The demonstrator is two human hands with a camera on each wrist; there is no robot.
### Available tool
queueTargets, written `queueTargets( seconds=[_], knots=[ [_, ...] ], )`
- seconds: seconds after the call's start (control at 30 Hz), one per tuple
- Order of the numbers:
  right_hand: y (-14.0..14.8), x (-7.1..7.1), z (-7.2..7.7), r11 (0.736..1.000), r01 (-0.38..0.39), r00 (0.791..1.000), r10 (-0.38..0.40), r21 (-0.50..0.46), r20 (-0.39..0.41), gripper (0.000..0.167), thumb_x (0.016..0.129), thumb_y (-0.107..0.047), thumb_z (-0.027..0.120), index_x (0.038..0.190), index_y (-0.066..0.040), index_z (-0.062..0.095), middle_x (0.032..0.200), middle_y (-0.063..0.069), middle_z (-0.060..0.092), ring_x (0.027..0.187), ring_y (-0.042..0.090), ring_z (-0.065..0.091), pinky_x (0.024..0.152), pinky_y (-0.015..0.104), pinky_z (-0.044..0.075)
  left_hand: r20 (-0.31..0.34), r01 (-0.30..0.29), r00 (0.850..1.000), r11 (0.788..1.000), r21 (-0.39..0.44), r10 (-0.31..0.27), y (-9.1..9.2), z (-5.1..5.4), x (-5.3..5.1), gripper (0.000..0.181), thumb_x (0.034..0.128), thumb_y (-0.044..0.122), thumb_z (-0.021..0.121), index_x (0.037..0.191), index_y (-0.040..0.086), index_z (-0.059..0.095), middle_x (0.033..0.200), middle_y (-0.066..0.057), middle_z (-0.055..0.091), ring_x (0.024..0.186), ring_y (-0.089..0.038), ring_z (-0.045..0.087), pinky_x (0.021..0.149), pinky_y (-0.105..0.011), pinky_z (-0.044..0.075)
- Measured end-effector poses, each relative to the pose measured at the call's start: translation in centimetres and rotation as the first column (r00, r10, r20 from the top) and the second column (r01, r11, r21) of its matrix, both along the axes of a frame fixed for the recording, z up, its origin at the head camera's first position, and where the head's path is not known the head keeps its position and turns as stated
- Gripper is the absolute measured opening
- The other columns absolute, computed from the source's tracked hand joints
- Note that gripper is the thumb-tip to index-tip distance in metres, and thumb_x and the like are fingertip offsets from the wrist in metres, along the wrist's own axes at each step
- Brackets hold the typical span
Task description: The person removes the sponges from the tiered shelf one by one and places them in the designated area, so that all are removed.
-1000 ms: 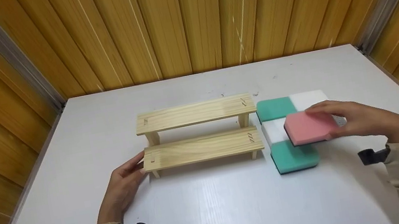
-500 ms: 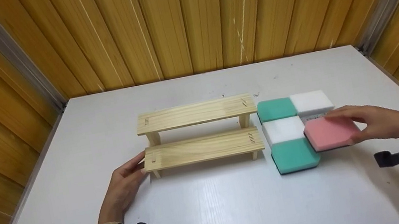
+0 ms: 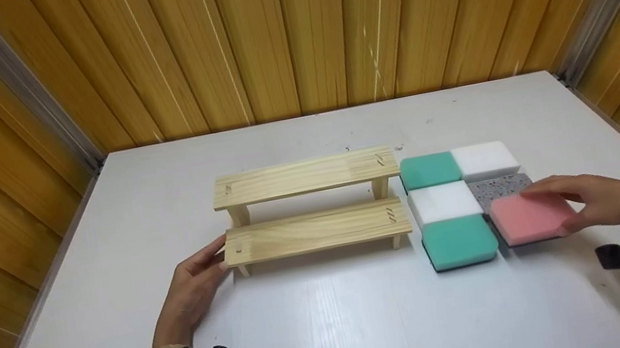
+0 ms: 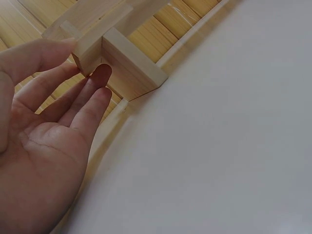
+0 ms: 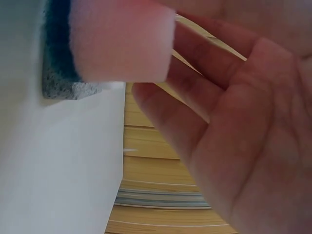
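My right hand (image 3: 615, 203) pinches a pink sponge (image 3: 533, 216) with a dark underside between thumb and fingers, at the near right of a block of sponges. In the right wrist view, the sponge (image 5: 122, 41) is close to a grey speckled one (image 5: 73, 90). My left hand (image 3: 196, 289) holds the left end of the lower step of a two-step wooden stand (image 3: 320, 233); thumb and fingertips meet the plank end (image 4: 92, 48) in the left wrist view. Beside the stand lie two green sponges (image 3: 459, 240), two white sponges (image 3: 442, 201) and a grey speckled sponge (image 3: 501, 189).
Everything stands on a white table (image 3: 326, 337). Yellow wood-look panels (image 3: 285, 31) rise behind it and at both sides, with grey metal strips in the corners. The sponges lie close along the stand's right end.
My right hand has carried the pink sponge right and towards me, from over the sponge block to its near right corner, uncovering the grey speckled sponge. My left hand stays put.
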State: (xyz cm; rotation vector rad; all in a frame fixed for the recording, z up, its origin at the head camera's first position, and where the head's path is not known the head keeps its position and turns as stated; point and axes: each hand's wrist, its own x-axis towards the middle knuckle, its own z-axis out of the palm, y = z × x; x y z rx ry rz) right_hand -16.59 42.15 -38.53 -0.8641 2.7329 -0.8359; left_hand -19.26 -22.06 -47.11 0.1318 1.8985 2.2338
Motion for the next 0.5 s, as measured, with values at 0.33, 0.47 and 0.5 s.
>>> queueTargets(
  seconds=[0.33, 0.47, 0.5],
  knots=[
    [0.3, 0.0, -1.3, 0.999, 0.024, 0.999, -0.026, 0.028, 0.044, 0.065, 0.075, -0.013, 0.079, 0.134, -0.007, 0.054, 0.131, -0.034, 0.041, 0.114, -0.028, 0.026, 0.088, 0.001, 0.032, -0.001, -0.001, 1.0, 1.0, 0.01, 0.001, 0.0, 0.1, 0.1, 0.054, 0.0906, -0.006, 0.055, 0.143, 0.001, 0.042, 0.147, -0.016, 0.042, 0.122, -0.016, 0.054, 0.102, -0.024, 0.046],
    [0.4, 0.0, -1.5, 0.998, 0.048, 0.995, -0.051, 0.045, 0.086, 0.067, 0.075, -0.015, 0.079, 0.137, -0.01, 0.052, 0.132, -0.032, 0.04, 0.112, -0.029, 0.024, 0.088, 0.003, 0.034, -0.003, -0.003, 1.0, 1.0, 0.003, 0.003, 0.0, 0.1, 0.1, 0.055, 0.0902, -0.006, 0.055, 0.143, 0.0, 0.041, 0.146, -0.016, 0.042, 0.121, -0.016, 0.055, 0.101, -0.024, 0.047],
    [0.4, 0.1, -1.5, 0.998, 0.053, 0.994, -0.057, 0.047, 0.09, 0.068, 0.075, -0.016, 0.079, 0.137, -0.011, 0.052, 0.131, -0.033, 0.039, 0.112, -0.029, 0.023, 0.088, 0.003, 0.034, -0.003, -0.004, 1.0, 1.0, 0.005, 0.004, 0.0, 0.1, 0.1, 0.055, 0.0901, -0.006, 0.055, 0.143, 0.0, 0.041, 0.146, -0.016, 0.042, 0.121, -0.016, 0.055, 0.101, -0.024, 0.047]
  ],
)
